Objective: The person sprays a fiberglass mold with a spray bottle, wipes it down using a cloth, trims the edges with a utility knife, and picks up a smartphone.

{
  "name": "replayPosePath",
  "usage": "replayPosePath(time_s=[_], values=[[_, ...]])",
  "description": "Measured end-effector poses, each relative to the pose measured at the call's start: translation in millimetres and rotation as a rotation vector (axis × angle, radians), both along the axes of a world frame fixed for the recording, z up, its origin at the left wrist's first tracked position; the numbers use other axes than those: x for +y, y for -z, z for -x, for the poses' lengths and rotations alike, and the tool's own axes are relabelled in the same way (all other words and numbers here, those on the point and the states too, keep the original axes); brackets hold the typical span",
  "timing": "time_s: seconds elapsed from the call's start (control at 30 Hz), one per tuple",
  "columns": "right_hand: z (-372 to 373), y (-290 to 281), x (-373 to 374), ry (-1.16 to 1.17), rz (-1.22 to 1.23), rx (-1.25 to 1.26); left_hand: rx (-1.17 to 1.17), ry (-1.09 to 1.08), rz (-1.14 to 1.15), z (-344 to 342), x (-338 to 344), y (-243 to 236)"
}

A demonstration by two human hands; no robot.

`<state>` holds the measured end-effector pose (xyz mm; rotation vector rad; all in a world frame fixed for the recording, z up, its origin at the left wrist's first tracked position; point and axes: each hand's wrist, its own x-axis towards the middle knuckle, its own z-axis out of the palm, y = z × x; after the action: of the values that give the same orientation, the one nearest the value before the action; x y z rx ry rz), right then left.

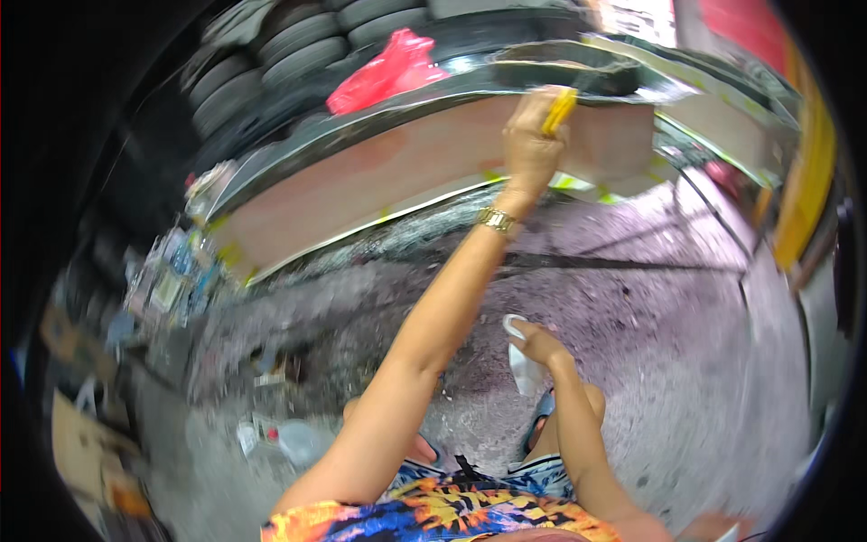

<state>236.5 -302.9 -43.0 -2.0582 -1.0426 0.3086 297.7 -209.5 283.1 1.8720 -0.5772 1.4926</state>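
Note:
Stretched out in front of me, my left hand (535, 137) is closed on a small yellow tool (561, 111), whose exact kind I cannot make out. It is at the upper edge of a long beige-pink panel (397, 172) edged with yellow-green tape; whether they touch is unclear. A metal-banded watch (496, 219) circles that wrist. Lower and closer to my body, my right hand (540, 345) grips a white cloth or sheet of paper (524, 369) that hangs down over the floor.
Stacked tires (298, 41) and a red plastic bag (388, 72) lie beyond the panel. A dark round basin (569, 68) sits behind my left hand. Clutter (172, 271) stands at the left, a clear plastic bottle (301, 443) on the floor, a yellow post (804, 172) at the right.

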Motion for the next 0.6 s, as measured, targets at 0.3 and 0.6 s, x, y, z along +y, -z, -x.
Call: replayPosePath(time_s=[0.3,0.6], values=[[-4.4,-3.0,5.0,-0.042,0.002,0.054,0.015,0.066,0.096,7.7,-4.2,-5.2],[-3.3,-2.9,14.0,-0.107,-0.035,0.028,0.083,0.073,0.130,8.9,-1.5,-2.6]])
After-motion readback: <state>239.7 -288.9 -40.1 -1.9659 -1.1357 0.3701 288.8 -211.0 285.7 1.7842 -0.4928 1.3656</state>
